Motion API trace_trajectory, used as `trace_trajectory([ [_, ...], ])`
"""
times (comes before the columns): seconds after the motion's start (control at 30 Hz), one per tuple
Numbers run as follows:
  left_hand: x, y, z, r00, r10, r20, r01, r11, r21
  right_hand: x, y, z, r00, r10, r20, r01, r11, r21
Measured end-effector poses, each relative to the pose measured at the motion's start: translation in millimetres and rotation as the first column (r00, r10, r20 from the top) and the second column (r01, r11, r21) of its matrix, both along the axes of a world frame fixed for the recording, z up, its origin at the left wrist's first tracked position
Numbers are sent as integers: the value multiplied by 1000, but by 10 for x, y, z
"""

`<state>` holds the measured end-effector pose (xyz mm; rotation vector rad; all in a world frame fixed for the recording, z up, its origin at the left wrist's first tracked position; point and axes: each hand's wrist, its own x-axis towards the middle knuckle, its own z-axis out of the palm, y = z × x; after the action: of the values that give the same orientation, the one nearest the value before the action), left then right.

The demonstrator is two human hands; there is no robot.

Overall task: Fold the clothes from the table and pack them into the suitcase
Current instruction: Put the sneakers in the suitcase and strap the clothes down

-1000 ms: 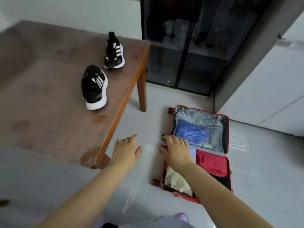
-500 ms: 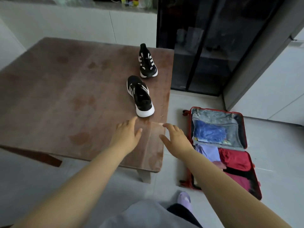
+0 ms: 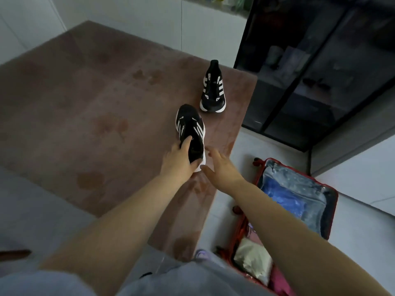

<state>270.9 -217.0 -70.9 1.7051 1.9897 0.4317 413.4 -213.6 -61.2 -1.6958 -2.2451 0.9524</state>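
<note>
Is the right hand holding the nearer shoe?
No, the right hand is open beside the nearer shoe, which the left hand grips.

At mid-frame the left hand (image 3: 178,162) grips the heel of the nearer black sneaker (image 3: 191,127) on the brown table (image 3: 85,124). The right hand (image 3: 222,167) hovers, fingers spread, just beside it. A second sneaker (image 3: 213,88) stands above, near the table's right edge. At lower right a red suitcase (image 3: 333,201) lies open on the floor.
</note>
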Motion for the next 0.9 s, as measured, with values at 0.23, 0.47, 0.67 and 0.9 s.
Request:
trace_trajectory([
  [0.23,221,197,-171,983,180,18,-181,983,38,135,635,-31,990,134,41,-133,990,-44],
  [0.47,-163,365,-96,938,219,267,-260,957,129,-41,1295,-35,995,96,-1,-96,995,20],
  [0.67,-588,571,27,945,128,301,-141,990,21,-201,1897,38,999,20,34,-23,995,100],
  [0.9,-739,590,-82,958,117,262,-116,993,-23,-337,2567,48,982,-9,188,-26,983,179],
])
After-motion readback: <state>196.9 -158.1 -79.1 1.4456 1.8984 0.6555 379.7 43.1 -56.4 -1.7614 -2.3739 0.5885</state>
